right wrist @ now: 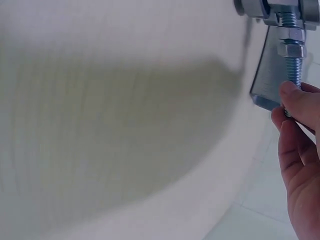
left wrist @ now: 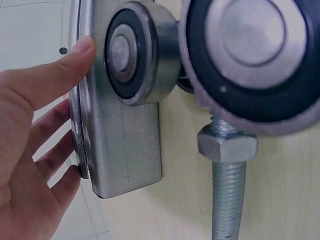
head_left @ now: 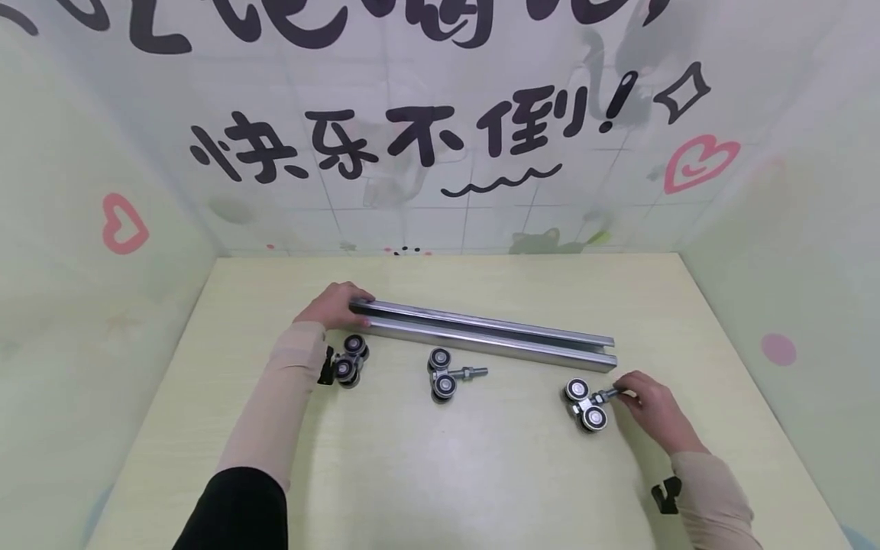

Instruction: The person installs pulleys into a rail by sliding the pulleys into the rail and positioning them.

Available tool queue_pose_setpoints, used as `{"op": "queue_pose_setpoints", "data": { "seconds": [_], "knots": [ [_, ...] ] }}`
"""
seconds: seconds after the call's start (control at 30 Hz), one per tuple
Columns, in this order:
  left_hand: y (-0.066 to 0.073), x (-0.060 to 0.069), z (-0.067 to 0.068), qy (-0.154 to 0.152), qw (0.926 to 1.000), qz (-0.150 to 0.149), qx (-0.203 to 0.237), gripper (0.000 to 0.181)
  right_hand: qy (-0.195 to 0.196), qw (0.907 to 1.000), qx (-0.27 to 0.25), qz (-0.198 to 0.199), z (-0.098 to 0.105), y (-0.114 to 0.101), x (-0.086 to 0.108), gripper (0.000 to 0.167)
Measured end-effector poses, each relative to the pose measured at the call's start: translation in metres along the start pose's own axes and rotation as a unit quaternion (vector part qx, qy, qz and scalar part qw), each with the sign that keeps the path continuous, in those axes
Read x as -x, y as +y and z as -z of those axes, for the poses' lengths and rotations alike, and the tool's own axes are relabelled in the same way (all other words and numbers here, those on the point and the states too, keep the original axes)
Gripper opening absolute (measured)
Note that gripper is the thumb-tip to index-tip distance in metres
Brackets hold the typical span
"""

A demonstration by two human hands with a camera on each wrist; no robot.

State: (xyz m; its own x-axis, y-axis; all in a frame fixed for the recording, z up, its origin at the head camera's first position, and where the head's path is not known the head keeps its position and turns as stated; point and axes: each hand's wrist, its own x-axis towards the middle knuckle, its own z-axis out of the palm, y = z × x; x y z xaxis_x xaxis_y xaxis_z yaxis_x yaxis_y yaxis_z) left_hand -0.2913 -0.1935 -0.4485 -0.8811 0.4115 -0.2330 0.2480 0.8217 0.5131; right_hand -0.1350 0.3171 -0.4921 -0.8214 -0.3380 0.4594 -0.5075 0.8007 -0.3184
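Note:
A steel C-channel rail (head_left: 481, 338) lies slantwise on the table, its slot facing up or toward the side. My left hand (head_left: 337, 305) grips the rail's left end; in the left wrist view the thumb lies on one side and the fingers (left wrist: 55, 160) on the other. At the rail's right end, my right hand (head_left: 649, 405) pinches the threaded bolt (right wrist: 294, 70) of a roller trolley (head_left: 586, 405). That trolley has black-and-silver wheels and nuts on its bolt. A second trolley (head_left: 442, 376) lies below the rail's middle, and a third (head_left: 349, 360) sits beside my left wrist.
The pale wood-grain table (head_left: 447, 473) is enclosed by a printed back wall (head_left: 426, 221) and side walls (head_left: 777, 252). A black clip-like piece (head_left: 667, 495) shows at the right wrist, another (head_left: 326, 367) at the left.

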Motion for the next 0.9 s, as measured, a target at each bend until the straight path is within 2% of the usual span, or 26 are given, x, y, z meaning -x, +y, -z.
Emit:
{"op": "queue_pose_setpoints", "data": {
  "seconds": [0.23,0.6,0.8,0.9],
  "knots": [
    [-0.001,-0.001,0.001,0.000,1.0000,0.001,-0.003,0.052,0.009,0.9994,-0.011,0.031,0.010,-0.011,-0.008,0.030],
    [0.000,0.000,0.001,-0.006,1.0000,0.001,0.001,0.052,0.047,0.9923,-0.019,0.113,0.013,-0.032,-0.015,0.035],
    [-0.001,0.000,0.001,-0.004,1.0000,-0.001,0.004,0.052,0.029,0.9869,-0.041,0.153,0.008,-0.050,-0.021,0.032],
    [-0.002,0.000,0.000,-0.004,1.0000,-0.001,0.006,0.053,0.013,0.9852,-0.045,0.165,0.005,-0.059,-0.023,0.018]
  ]
}}
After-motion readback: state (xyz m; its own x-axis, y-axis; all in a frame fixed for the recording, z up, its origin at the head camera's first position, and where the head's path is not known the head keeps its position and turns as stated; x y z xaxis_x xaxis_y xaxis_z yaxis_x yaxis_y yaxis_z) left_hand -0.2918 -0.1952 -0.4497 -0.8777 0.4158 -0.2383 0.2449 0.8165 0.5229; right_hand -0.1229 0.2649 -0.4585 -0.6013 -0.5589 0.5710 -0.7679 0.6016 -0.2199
